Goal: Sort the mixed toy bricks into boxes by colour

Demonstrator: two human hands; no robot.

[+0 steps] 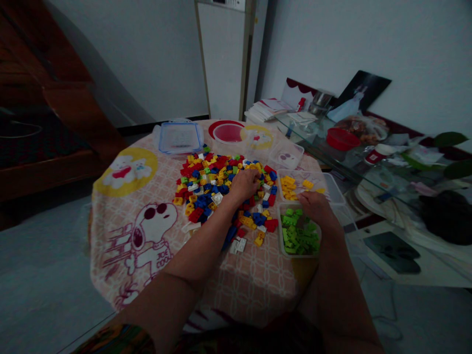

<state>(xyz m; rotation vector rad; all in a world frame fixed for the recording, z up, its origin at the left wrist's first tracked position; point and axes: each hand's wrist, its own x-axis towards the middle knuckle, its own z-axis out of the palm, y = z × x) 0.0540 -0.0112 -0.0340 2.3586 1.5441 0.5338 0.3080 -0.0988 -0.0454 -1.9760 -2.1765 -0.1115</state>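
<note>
A heap of mixed toy building bricks [206,189] in red, blue, yellow, green and white spreads over the middle of the round table. My left hand [246,186] reaches into the right side of the heap, fingers curled down by some yellow bricks; what they grip is hidden. On the right, yellow bricks [288,187] lie in a clear plastic container [282,173]. My right hand [316,206] is at that container's near side, its fingers closed, their contents not visible. Just below, green bricks [297,233] fill a second clear container [280,246], partly covered by my right forearm.
Behind the heap stand a clear box with a blue-rimmed lid [180,137] and a pink-and-red bowl [227,132]. A small clear container [286,156] sits at the back right. A cluttered glass table [320,147] adjoins the right side. The patterned tablecloth [254,280] covers the table.
</note>
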